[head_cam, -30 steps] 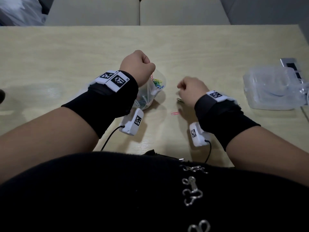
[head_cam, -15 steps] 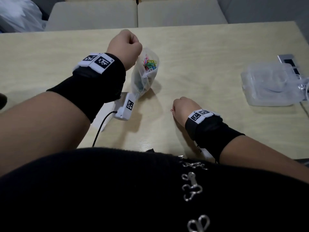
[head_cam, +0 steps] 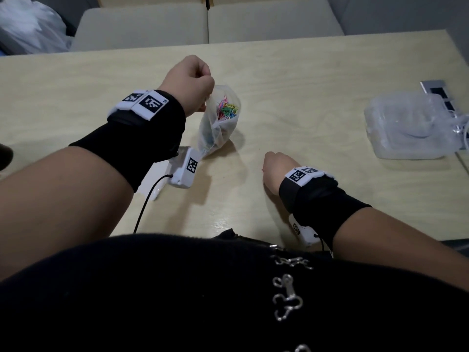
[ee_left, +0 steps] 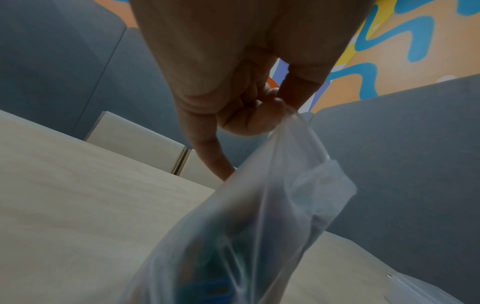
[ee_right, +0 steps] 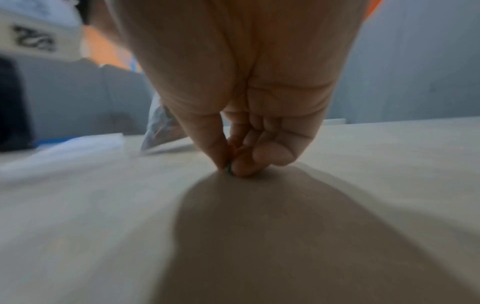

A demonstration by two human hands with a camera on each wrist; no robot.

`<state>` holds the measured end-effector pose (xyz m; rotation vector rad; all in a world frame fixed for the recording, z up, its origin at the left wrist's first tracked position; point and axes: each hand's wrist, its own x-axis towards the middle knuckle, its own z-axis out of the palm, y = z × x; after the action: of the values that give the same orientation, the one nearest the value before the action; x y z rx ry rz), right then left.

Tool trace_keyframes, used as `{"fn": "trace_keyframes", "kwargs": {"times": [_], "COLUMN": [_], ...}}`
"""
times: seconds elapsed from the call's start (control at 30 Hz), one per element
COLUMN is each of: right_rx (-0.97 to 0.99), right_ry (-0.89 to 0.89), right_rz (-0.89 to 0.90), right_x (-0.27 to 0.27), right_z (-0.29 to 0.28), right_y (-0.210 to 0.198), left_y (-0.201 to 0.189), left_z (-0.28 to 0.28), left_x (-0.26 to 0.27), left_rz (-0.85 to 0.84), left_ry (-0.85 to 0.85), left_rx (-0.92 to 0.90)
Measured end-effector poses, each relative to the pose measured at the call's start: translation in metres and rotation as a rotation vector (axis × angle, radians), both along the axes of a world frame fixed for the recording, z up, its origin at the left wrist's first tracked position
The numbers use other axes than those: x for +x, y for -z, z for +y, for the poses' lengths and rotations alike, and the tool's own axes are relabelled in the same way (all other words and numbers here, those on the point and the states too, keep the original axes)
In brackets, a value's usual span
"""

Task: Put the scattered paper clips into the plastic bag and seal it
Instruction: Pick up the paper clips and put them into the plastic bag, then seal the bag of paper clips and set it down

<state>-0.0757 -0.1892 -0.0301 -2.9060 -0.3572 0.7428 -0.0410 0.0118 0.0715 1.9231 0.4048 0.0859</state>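
Note:
My left hand (head_cam: 193, 82) pinches the top edge of a clear plastic bag (head_cam: 218, 128) and holds it upright on the table, mouth open. Several coloured paper clips (head_cam: 227, 110) lie inside it. In the left wrist view the bag (ee_left: 259, 226) hangs from my thumb and fingers (ee_left: 262, 111). My right hand (head_cam: 276, 171) is down on the table near the front edge, right of the bag. In the right wrist view its thumb and fingertips (ee_right: 233, 162) pinch a small dark green paper clip (ee_right: 229, 169) against the table top.
A clear plastic container (head_cam: 411, 128) stands at the right of the wooden table (head_cam: 304, 97), with a power socket panel (head_cam: 436, 90) behind it. A white sheet (head_cam: 154, 181) lies under my left wrist. Cushioned seats (head_cam: 203, 24) run beyond the far edge.
My left hand lifted the bag upright and away from me. My right hand moved towards me along the table and now pinches a clip there; the pink clip seen earlier is out of sight.

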Motion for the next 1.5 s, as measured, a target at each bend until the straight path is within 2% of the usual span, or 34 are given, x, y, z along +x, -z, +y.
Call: {"fn": "trace_keyframes", "kwargs": {"times": [0.1, 0.2, 0.27, 0.3, 0.37, 0.43, 0.5, 0.67, 0.77, 0.83, 1.0, 1.13, 1.33, 1.5], "right_rx": [0.162, 0.498, 0.704, 0.747, 0.677, 0.49, 0.385, 0.541, 0.406, 0.366, 0.486, 0.639, 0.727, 0.792], "right_ry": [0.157, 0.334, 0.347, 0.313, 0.202, 0.087, 0.034, 0.135, 0.075, 0.095, 0.398, 0.552, 0.56, 0.517], "right_rz": [-0.077, -0.264, -0.326, -0.321, -0.255, -0.195, -0.191, -0.329, -0.214, -0.205, -0.211, -0.161, -0.072, -0.013], "right_x": [0.013, 0.028, 0.033, 0.034, 0.033, 0.031, 0.033, 0.042, 0.048, 0.052, 0.061, 0.065, 0.074, 0.076], "right_z": [-0.006, -0.012, -0.007, -0.003, 0.006, 0.012, 0.009, -0.026, -0.05, -0.061, -0.078, -0.087, -0.091, -0.106], "right_y": [-0.021, -0.056, -0.08, -0.09, -0.104, -0.11, -0.112, -0.108, -0.101, -0.099, -0.1, -0.102, -0.106, -0.11], "left_y": [0.004, 0.007, 0.008, 0.009, 0.009, 0.008, 0.007, 0.003, 0.0, -0.003, -0.001, 0.005, -0.001, -0.005], "left_z": [-0.007, -0.018, -0.027, -0.032, -0.042, -0.052, -0.061, -0.077, -0.09, -0.099, -0.109, -0.122, -0.133, -0.118], "left_x": [-0.005, -0.007, -0.007, -0.008, -0.008, -0.009, -0.008, -0.002, 0.002, 0.007, 0.007, -0.008, 0.008, 0.014], "left_rz": [-0.003, 0.006, 0.015, 0.019, 0.023, 0.025, 0.02, 0.047, 0.072, 0.081, 0.175, 0.322, 0.197, 0.169], "left_ry": [0.041, 0.078, 0.11, 0.129, 0.166, 0.198, 0.22, 0.264, 0.346, 0.38, 0.413, 0.506, 0.434, 0.365], "left_rx": [-0.037, -0.055, -0.041, -0.034, -0.026, -0.028, -0.043, -0.081, -0.089, -0.075, 0.3, 0.385, 0.54, 0.551]}}
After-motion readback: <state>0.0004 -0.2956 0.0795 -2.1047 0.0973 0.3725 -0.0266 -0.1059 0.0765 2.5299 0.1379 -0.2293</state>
